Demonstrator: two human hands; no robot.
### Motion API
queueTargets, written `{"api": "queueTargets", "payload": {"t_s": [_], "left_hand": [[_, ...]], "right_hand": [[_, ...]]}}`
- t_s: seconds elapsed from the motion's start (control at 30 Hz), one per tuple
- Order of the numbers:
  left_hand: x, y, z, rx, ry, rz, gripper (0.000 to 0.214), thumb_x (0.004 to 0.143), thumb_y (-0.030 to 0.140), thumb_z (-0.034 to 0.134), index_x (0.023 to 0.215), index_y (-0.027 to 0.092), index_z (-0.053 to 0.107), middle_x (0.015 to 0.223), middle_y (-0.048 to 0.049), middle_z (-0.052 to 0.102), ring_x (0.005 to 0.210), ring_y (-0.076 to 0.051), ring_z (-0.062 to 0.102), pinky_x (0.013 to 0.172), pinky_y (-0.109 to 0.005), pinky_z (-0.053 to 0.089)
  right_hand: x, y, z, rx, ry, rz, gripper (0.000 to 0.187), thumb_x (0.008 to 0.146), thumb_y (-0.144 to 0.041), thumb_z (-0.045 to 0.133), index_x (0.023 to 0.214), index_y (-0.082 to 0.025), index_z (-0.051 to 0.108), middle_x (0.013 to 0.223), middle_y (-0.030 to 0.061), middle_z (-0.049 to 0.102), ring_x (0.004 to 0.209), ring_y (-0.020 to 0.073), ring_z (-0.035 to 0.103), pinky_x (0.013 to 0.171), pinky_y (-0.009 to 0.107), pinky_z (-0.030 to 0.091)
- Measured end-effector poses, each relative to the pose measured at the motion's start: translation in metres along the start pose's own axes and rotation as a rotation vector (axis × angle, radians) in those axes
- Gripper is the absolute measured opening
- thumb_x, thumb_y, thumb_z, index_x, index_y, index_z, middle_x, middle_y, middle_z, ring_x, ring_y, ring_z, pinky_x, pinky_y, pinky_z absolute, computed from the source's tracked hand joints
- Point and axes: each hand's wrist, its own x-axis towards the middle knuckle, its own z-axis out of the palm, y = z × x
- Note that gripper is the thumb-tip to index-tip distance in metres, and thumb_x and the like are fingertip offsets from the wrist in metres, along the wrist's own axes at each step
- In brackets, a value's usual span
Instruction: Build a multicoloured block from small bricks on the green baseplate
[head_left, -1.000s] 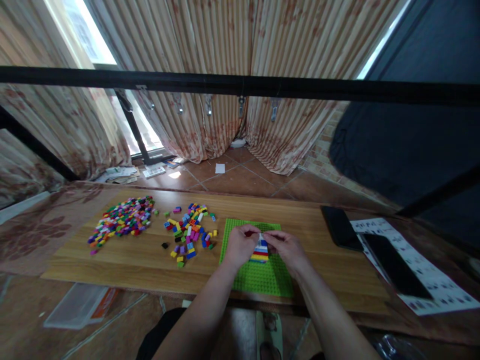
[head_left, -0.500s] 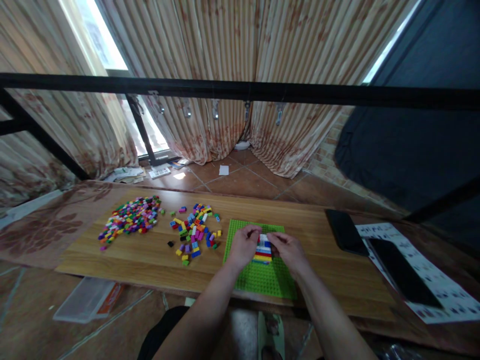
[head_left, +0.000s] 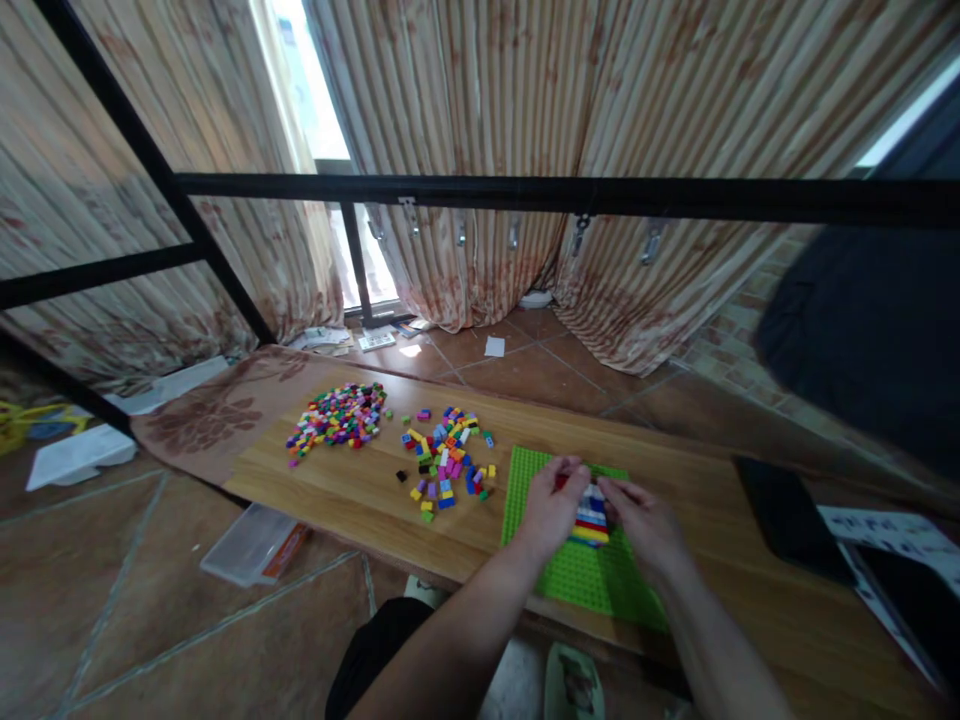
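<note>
A striped stack of toy building bricks [head_left: 591, 522], in white, blue, red and yellow rows, sits on a green studded baseplate [head_left: 592, 585]. My left hand [head_left: 553, 503] is closed at its far left side, fingers curled over the top end. A bit of red brick shows beside those fingers. From the right, my right hand [head_left: 646, 522] pinches at the stack's right edge with thumb and fingertips. Both hands partly cover the stack. Whether a small loose brick is between the fingers is hidden.
Left of the baseplate lie a scattered group of loose bricks [head_left: 450, 460] and a denser brick pile [head_left: 341, 415] on the wooden table [head_left: 337, 500]. To the right are a black flat device [head_left: 787, 515] and a printed sheet [head_left: 877, 525] partly under another dark device [head_left: 911, 590].
The view has turned left, so the table and everything on it appear farther right. Both hands stay at the brick stack, with little change in their grip.
</note>
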Motion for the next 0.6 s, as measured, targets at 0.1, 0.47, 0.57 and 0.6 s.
{"api": "queueTargets", "payload": {"t_s": [0.1, 0.47, 0.57, 0.6], "left_hand": [[0.001, -0.002, 0.003, -0.027, 0.003, 0.035, 0.022, 0.085, 0.035, 0.056, 0.090, 0.016, 0.064, 0.086, -0.0048, 0.065, 0.080, -0.014, 0.061, 0.079, -0.027, 0.048], [0.038, 0.047, -0.107, 1.113, 0.538, 0.170, 0.026, 0.083, 0.017, 0.048, 0.101, 0.015, 0.068, 0.103, -0.0129, 0.067, 0.103, -0.027, 0.058, 0.094, -0.043, 0.041], [0.039, 0.045, -0.127, 1.342, 0.547, 0.144, 0.024, 0.085, 0.025, 0.049, 0.097, 0.018, 0.069, 0.105, -0.0128, 0.065, 0.105, -0.030, 0.054, 0.090, -0.045, 0.041], [0.038, 0.043, -0.128, 1.387, 0.541, 0.150, 0.023, 0.086, 0.027, 0.050, 0.096, 0.019, 0.069, 0.107, -0.0124, 0.064, 0.107, -0.030, 0.052, 0.090, -0.045, 0.041]], "right_hand": [[0.003, -0.002, 0.003, -0.004, 0.034, 0.004, 0.040, 0.057, -0.050, 0.076, 0.076, -0.016, 0.073, 0.067, 0.0037, 0.070, 0.060, 0.0158, 0.060, 0.057, 0.027, 0.048], [0.001, -0.007, -0.006, -0.070, 0.164, -0.028, 0.043, 0.058, -0.051, 0.073, 0.082, -0.015, 0.072, 0.075, 0.0056, 0.070, 0.056, 0.0129, 0.055, 0.053, 0.027, 0.047], [0.001, -0.007, -0.006, -0.073, 0.146, -0.040, 0.042, 0.059, -0.050, 0.072, 0.082, -0.016, 0.073, 0.073, 0.0053, 0.070, 0.058, 0.0138, 0.056, 0.054, 0.027, 0.048], [0.000, -0.007, -0.005, -0.078, 0.139, -0.045, 0.042, 0.059, -0.050, 0.072, 0.082, -0.016, 0.073, 0.072, 0.0049, 0.069, 0.058, 0.0140, 0.056, 0.054, 0.027, 0.048]]}}
